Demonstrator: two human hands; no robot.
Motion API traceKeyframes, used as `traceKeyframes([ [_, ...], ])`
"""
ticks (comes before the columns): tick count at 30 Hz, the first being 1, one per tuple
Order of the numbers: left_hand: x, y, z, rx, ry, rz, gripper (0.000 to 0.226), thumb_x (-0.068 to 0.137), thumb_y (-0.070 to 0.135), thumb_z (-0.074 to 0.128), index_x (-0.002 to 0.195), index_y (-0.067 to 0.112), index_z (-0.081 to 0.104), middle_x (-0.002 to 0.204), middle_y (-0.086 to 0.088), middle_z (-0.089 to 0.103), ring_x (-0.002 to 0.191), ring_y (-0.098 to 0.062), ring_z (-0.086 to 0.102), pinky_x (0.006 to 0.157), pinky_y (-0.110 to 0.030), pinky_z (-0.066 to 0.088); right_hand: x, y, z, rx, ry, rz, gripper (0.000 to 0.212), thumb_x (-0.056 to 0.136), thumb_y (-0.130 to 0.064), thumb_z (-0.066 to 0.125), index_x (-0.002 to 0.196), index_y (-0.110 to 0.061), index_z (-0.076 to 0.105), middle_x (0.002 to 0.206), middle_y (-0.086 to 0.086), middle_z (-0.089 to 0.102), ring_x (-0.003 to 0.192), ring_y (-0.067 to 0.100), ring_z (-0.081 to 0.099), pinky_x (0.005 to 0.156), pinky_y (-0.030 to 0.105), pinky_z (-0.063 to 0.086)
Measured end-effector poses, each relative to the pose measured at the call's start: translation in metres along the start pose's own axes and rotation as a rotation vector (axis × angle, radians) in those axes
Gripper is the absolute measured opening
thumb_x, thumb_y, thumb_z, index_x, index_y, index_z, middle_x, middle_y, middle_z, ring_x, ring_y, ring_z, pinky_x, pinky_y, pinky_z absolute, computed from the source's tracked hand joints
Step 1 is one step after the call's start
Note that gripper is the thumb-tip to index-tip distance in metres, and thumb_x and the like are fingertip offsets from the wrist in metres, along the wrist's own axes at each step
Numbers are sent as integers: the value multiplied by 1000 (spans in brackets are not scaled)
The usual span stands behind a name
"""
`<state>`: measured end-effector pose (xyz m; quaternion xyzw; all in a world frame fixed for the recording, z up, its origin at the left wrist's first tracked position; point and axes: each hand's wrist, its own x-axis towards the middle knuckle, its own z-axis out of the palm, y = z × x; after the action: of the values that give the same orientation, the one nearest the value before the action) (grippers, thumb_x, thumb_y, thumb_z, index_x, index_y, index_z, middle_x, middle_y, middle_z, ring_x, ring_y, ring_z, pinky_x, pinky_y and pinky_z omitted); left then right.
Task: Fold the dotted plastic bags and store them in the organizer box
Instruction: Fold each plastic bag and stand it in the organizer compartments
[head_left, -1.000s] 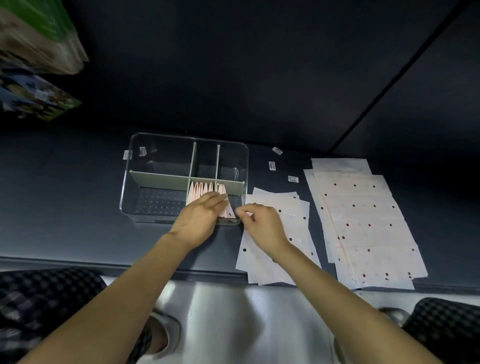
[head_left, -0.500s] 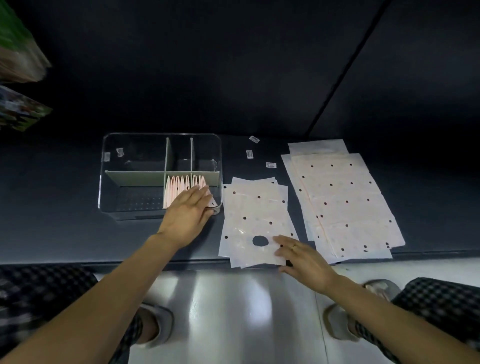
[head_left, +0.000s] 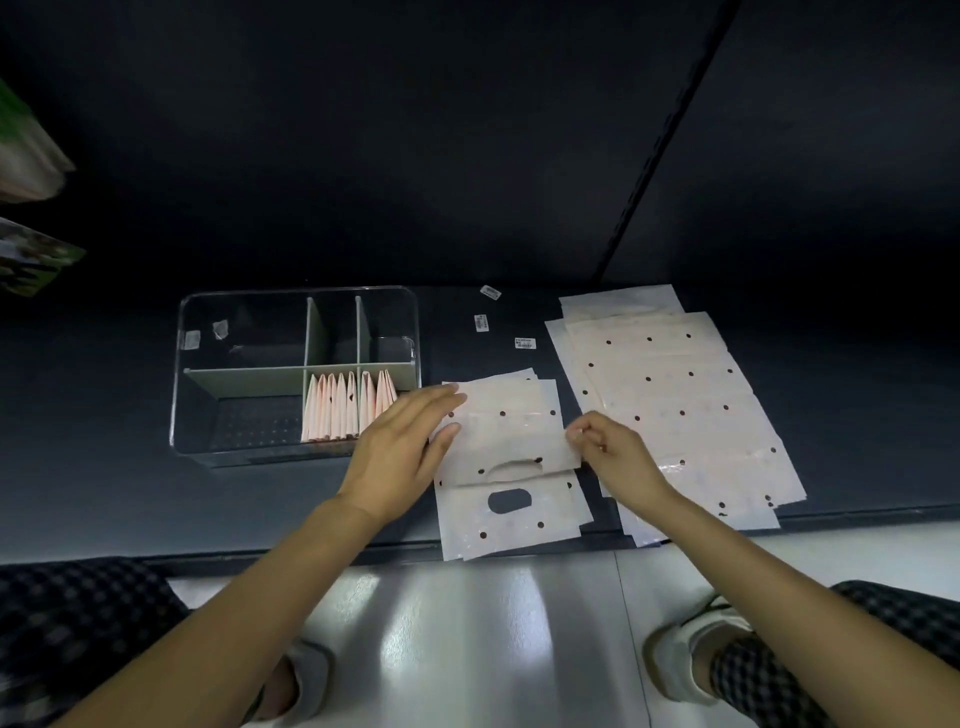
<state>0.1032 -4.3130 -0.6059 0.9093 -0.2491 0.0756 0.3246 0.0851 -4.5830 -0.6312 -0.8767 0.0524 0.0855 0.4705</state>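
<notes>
A clear organizer box (head_left: 182, 395) with grey dividers stands at the left; several folded pink bags (head_left: 345, 413) stand upright in its front right compartment. Just right of it lies a small stack of white dotted plastic bags (head_left: 511, 514) with an oval handle hole. The top dotted bag (head_left: 511, 431) is lifted at its near end and partly folded back. My right hand (head_left: 610, 457) pinches that bag's right edge. My left hand (head_left: 402, 449) lies flat with straight fingers on the bag's left edge.
A larger pile of dotted bags (head_left: 670, 410) lies spread out at the right, reaching the dark shelf's front edge. Three small labels (head_left: 524, 343) lie behind the stacks. Packaged goods (head_left: 31, 260) hang at the far left. My knees and shoes show below.
My left hand left the box and moved right onto the top bag. My right hand rose from the stack's near corner, pinching the bag's edge and lifting its handle end.
</notes>
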Motion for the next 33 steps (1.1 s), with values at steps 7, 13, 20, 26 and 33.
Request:
traceKeyframes([
  [7, 3, 5, 26, 141, -83, 198, 40, 95, 30, 46, 125, 6, 60, 133, -7, 56, 124, -22, 52, 107, -37, 34, 76, -4, 8, -105, 137, 130, 14, 92, -15, 54, 93, -9, 67, 93, 2, 67, 85, 14, 57, 73, 21, 38],
  [13, -18, -11, 66, 358, -427, 137, 68, 84, 43, 65, 137, 4, 45, 145, -11, 41, 133, -24, 40, 108, -42, 32, 112, 7, 21, -215, 136, 216, 15, 91, -14, 52, 85, -14, 65, 95, 5, 68, 82, 13, 54, 73, 23, 41],
  [20, -30, -27, 89, 383, -589, 48, 72, 97, 56, 15, 140, 15, -26, 149, 0, -30, 136, -17, -32, 109, -34, -25, 122, 12, 27, -263, 171, 246, 17, 92, -14, 52, 90, -10, 68, 97, 8, 69, 87, 21, 59, 72, 23, 40],
  [26, -30, -30, 93, 383, -627, 16, 75, 94, 60, 11, 142, 16, -25, 151, -1, -30, 139, -16, -29, 113, -32, -20, 123, 13, 28, -274, 177, 264, 17, 93, -14, 51, 94, -9, 68, 99, 9, 69, 94, 26, 61, 74, 24, 42],
  [33, -27, -31, 94, 398, -618, 26, 77, 89, 64, 4, 142, 17, -26, 150, -1, -31, 137, -17, -32, 113, -31, -21, 123, 13, 29, -266, 195, 284, 18, 94, -14, 50, 94, -8, 67, 101, 9, 69, 96, 26, 60, 73, 23, 40],
])
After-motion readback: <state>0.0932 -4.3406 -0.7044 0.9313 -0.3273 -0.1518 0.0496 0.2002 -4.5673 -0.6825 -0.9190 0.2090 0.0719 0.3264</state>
